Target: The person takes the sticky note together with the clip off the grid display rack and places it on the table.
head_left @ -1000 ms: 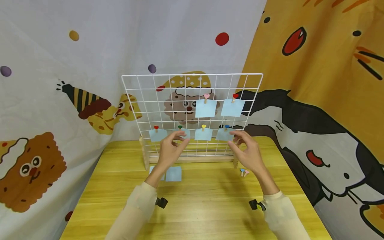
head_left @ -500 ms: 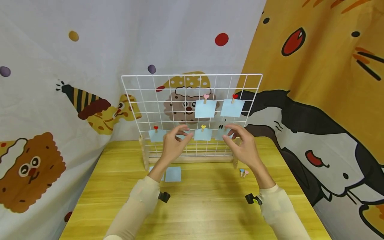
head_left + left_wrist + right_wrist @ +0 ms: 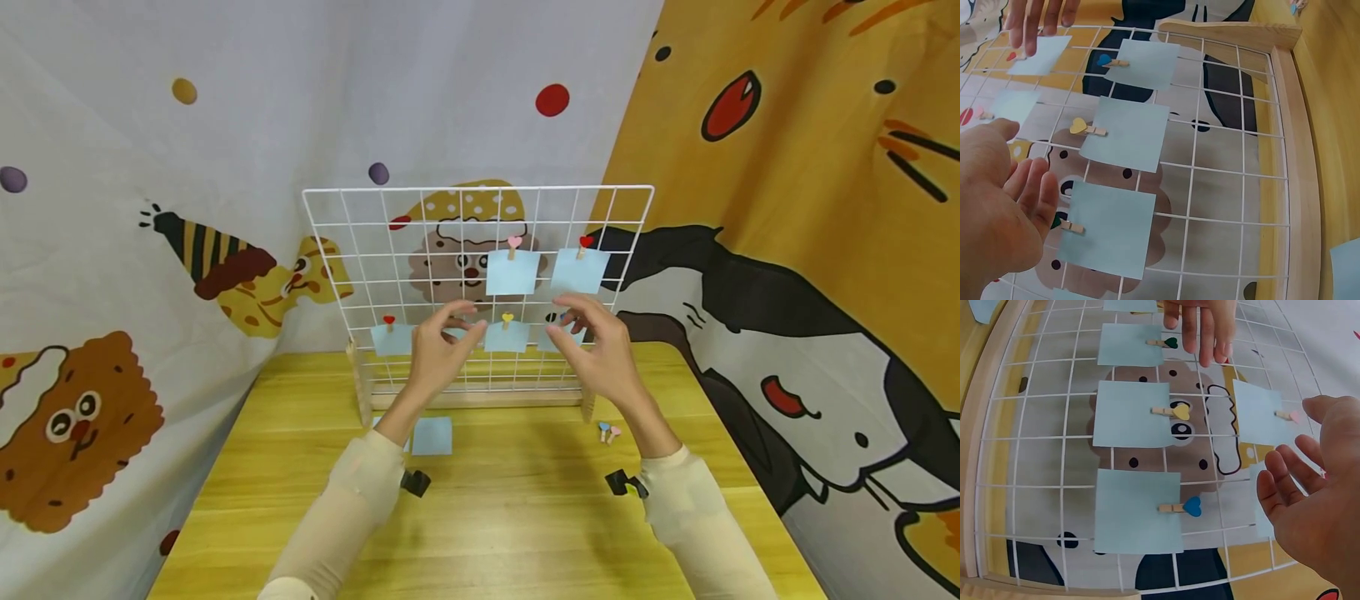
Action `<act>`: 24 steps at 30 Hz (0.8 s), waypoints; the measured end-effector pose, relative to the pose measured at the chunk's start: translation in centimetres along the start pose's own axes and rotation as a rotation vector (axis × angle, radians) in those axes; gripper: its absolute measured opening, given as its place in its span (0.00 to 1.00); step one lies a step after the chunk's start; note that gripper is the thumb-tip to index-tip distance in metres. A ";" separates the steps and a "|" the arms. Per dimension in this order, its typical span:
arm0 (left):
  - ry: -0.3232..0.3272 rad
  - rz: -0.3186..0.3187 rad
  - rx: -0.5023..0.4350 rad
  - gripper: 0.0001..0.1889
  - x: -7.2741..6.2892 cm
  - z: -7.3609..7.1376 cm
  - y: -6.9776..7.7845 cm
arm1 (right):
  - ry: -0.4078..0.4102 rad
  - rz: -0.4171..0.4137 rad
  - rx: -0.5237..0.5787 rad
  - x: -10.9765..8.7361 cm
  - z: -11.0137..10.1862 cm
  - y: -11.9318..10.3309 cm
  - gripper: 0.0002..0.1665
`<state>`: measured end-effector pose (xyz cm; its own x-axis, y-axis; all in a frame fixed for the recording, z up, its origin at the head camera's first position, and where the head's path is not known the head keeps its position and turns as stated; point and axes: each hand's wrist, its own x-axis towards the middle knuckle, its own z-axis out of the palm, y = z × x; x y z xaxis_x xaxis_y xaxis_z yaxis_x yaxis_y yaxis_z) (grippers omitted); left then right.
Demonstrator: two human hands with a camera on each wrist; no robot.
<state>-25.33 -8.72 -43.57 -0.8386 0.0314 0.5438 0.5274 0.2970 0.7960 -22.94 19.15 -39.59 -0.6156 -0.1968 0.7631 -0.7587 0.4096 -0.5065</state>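
A white wire grid (image 3: 397, 223) stands upright in a wooden base (image 3: 480, 400). Pale blue paper notes hang on it from small heart-topped clothespins, two in an upper row and several in a lower row. My left hand (image 3: 442, 350) hovers before the lower row, near the note with the green-heart clothespin (image 3: 1072, 226); its fingers are loosely bent and hold nothing. Also empty, my right hand (image 3: 600, 346) is in front of the note with the blue-heart clothespin (image 3: 1180, 507), just below the upper note with the red-heart clothespin (image 3: 585, 243). The yellow-heart clothespin (image 3: 507, 319) shows between the hands.
On the wooden table (image 3: 510, 517), a loose blue note (image 3: 432, 436) lies at the grid's front left, another partly behind the left wrist. Two loose clothespins (image 3: 609, 432), blue and pink, lie near the right foot of the base. A cartoon-patterned cloth (image 3: 247, 100) hangs behind.
Both hands have risen slightly and come closer together, the left moving right and the right moving left. The notes and clothespins stay where they were.
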 end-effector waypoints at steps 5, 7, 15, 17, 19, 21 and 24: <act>0.004 -0.003 -0.014 0.20 0.3 0.1 0.3 | 0.006 -0.006 0.010 0.9 0.0 -0.3 0.27; 0.006 0.006 -0.016 0.21 0.5 0.1 0.4 | 0.001 -0.010 0.020 1.2 0.0 -0.3 0.26; 0.012 0.006 -0.010 0.21 0.9 0.4 0.8 | 0.002 -0.047 0.014 2.1 0.0 -0.3 0.27; 0.017 -0.006 -0.011 0.20 1.0 0.5 0.8 | 0.002 -0.050 0.014 2.3 0.0 -0.5 0.27; 0.022 -0.013 -0.012 0.20 1.1 0.7 0.8 | 0.002 -0.050 0.015 2.6 0.1 -0.6 0.26; 0.026 -0.020 -0.013 0.20 1.3 0.8 0.9 | 0.002 -0.052 0.019 2.9 0.2 -0.7 0.25; 0.031 -0.027 -0.018 0.21 1.5 1.1 1.0 | 0.009 -0.055 0.030 3.5 0.5 -0.9 0.25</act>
<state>-26.20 -7.35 -42.26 -0.8481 -0.0057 0.5298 0.5073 0.2800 0.8150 -24.47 17.66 -36.65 -0.5708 -0.2105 0.7936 -0.7976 0.3716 -0.4751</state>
